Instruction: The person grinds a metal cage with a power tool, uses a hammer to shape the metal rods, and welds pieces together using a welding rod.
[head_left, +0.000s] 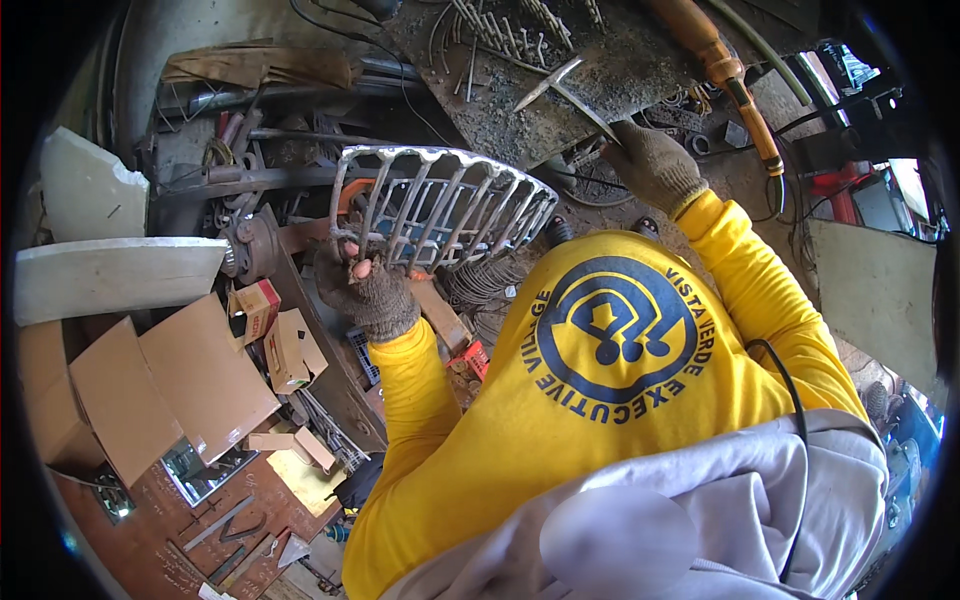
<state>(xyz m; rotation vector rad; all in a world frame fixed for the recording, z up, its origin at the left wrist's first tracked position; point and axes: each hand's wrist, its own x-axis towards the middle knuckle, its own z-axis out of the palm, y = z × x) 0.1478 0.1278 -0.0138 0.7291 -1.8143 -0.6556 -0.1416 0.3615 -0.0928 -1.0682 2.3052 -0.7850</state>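
My left hand (370,298), in a worn knit glove with bare fingertips showing, is closed on the lower left part of a welded metal cage (455,210). The cage is made of pale bars bent into a basket-like frame, and it hangs tilted in front of me. My right hand (655,170), gloved too, grips a chipping hammer (562,88) by its thin metal handle. The hammer's pointed head is over the dark worktable (500,120), apart from the cage. The right fingers are partly hidden by the glove's back.
Short metal rods (500,35) lie on the worktable's far side. At upper right rests a long orange tool (725,70). Cardboard boxes (200,370), a curved pale panel (120,275) and scrap pipes crowd the left. Coiled wire (485,285) lies below the cage.
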